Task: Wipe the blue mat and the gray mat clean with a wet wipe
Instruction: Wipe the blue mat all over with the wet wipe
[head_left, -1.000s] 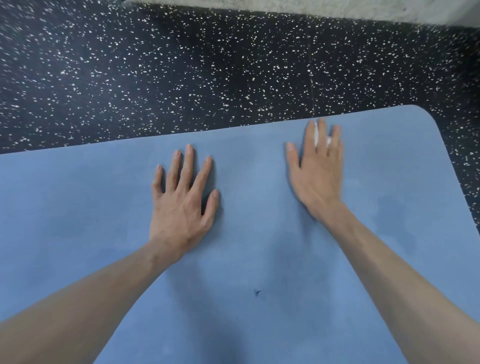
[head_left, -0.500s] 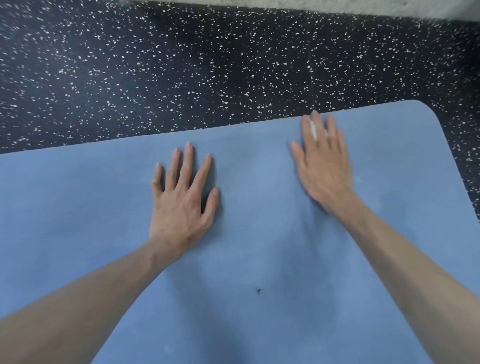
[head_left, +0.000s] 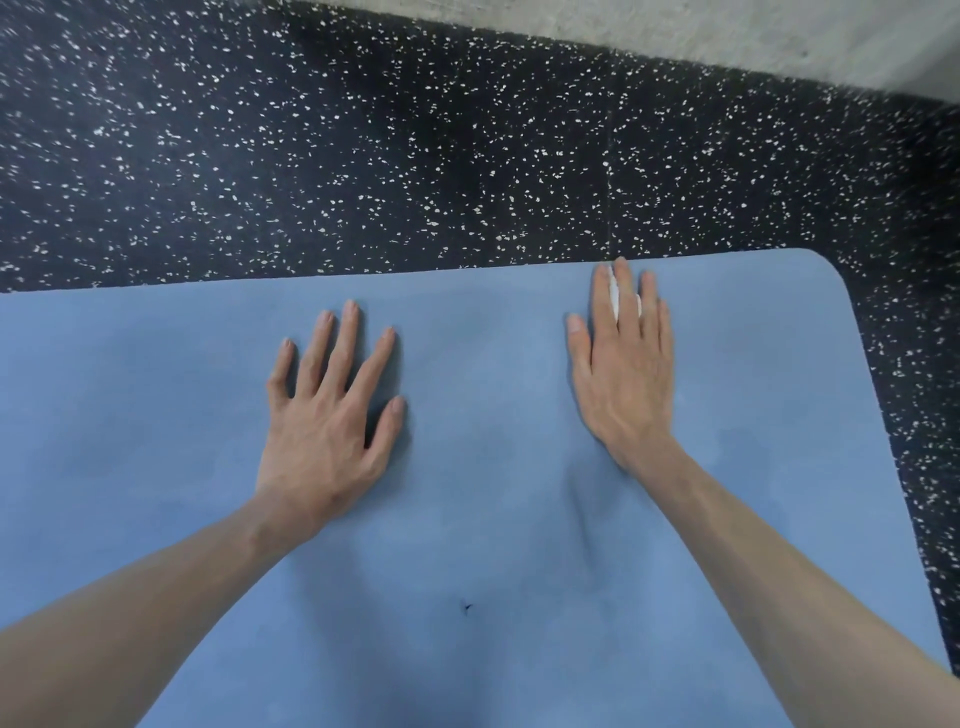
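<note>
One blue mat (head_left: 467, 519) lies on the speckled black floor (head_left: 363, 156). Two hands press flat on it. Left hand (head_left: 327, 415): fingers spread wide, holding nothing. Right hand (head_left: 623, 374): fingers straight, close together, pressing one white wet wipe (head_left: 616, 301) beneath the fingertips.

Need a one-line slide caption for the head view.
Right hand presses wet wipe flat on blue mat; left hand braces.
</note>
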